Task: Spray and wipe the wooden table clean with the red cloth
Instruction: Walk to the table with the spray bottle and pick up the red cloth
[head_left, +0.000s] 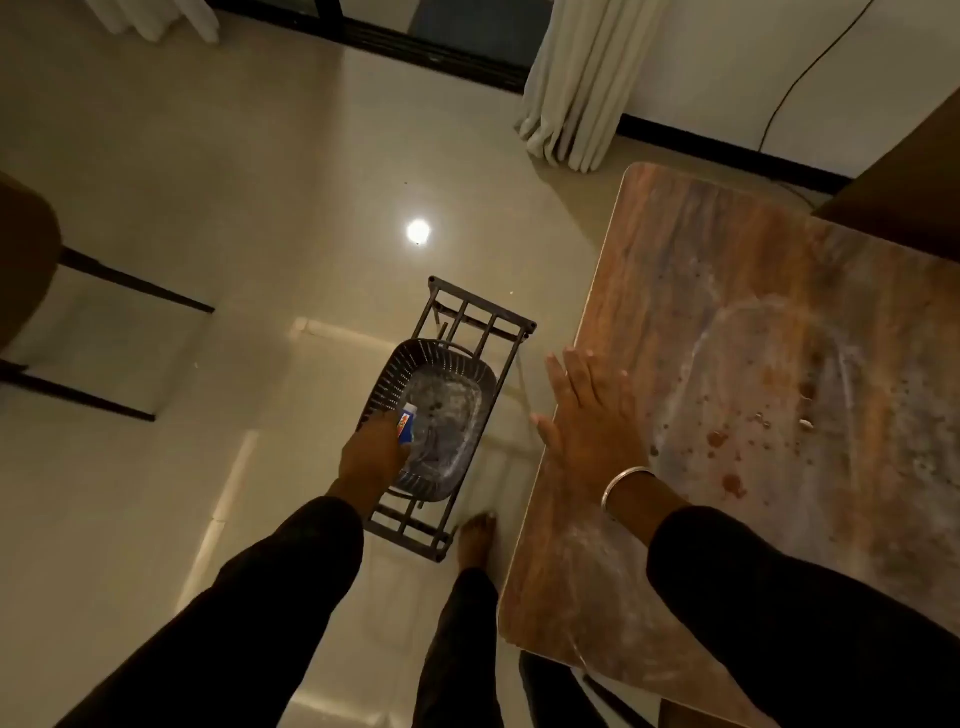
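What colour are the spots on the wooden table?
Reddish-brown spots on the wooden table, seen in the head view.

The wooden worktop (737, 291) carries reddish spots (719, 439), small crumbs (805, 423) and a pale smeared ring (769, 312). Left of the worktop, a dark slatted rack (480, 317) stands on the glossy tiled floor (208, 182), with a dark ribbed basket (441, 358) resting on it.
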